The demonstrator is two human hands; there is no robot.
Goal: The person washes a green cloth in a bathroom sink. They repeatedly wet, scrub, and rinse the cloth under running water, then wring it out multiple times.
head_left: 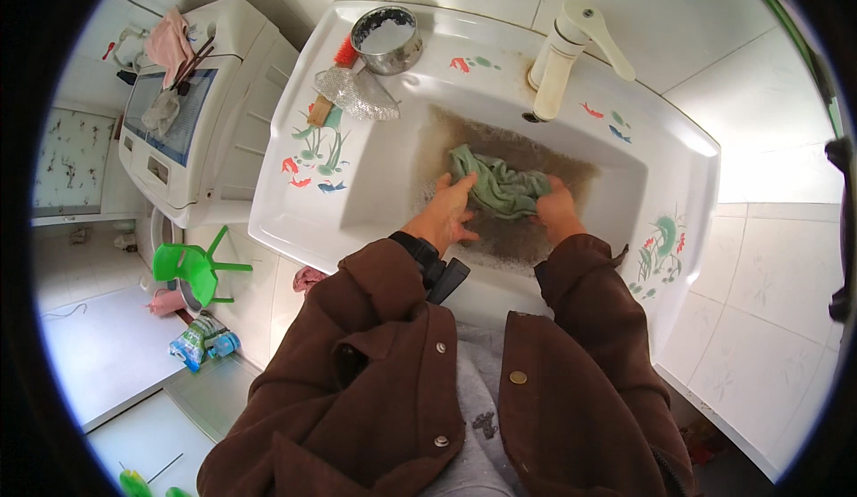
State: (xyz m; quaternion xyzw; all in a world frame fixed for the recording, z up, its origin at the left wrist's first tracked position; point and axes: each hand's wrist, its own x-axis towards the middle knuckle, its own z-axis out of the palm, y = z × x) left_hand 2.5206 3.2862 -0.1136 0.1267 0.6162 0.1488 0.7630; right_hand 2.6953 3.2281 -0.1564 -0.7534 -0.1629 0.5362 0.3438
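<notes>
A wet, crumpled green cloth (505, 185) lies in murky, sudsy water in the middle of the white washbasin (375, 176). My left hand (439, 213) grips the cloth's left end with its upper fingers, while other digits stick out lower down, apart from it. At the opposite end, my right hand (560, 210) is closed on the cloth, its fingertips partly hidden by the folds and water. Both brown sleeves reach in over the basin's front edge, and a dark band circles my left wrist.
On the basin's back left corner stand a metal bowl (406, 53) of white powder, a red-bristled brush (320, 111) and a silvery crumpled sheet (361, 93). A cream faucet (555, 73) overhangs the back right. Left are a washing machine (214, 113) and a green stool (198, 269).
</notes>
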